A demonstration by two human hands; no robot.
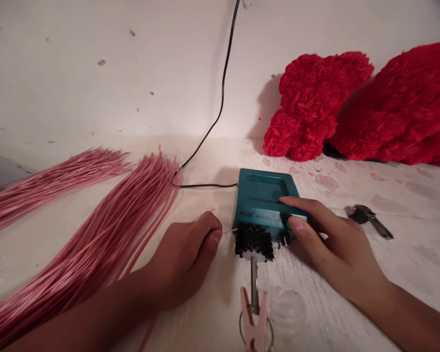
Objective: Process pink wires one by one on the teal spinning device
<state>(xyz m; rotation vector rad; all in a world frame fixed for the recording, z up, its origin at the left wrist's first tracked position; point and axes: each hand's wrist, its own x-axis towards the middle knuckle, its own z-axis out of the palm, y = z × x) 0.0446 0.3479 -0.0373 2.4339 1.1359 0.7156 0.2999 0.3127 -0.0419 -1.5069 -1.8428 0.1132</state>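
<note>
My left hand [194,254] is closed in a pinch on a thin wire [227,231], whose tip reaches the black brush roller [254,239]. The roller sits at the front of a small teal electric machine [266,188]. My right hand [337,244] grips the machine's right side, its index finger on the top and its thumb at the green button [289,224]. A metal shaft [254,278] sticks out of the roller toward me, with a pink clothespin [255,318] at its near end. The other fingers of my right hand are partly hidden.
Two bundles of pink wire stems [106,234] lie at the left. A black cable [223,83] runs from the machine up the white wall. Red rose bunches [311,107] stand at the back right. A dark metal tool [370,220] lies right of the machine.
</note>
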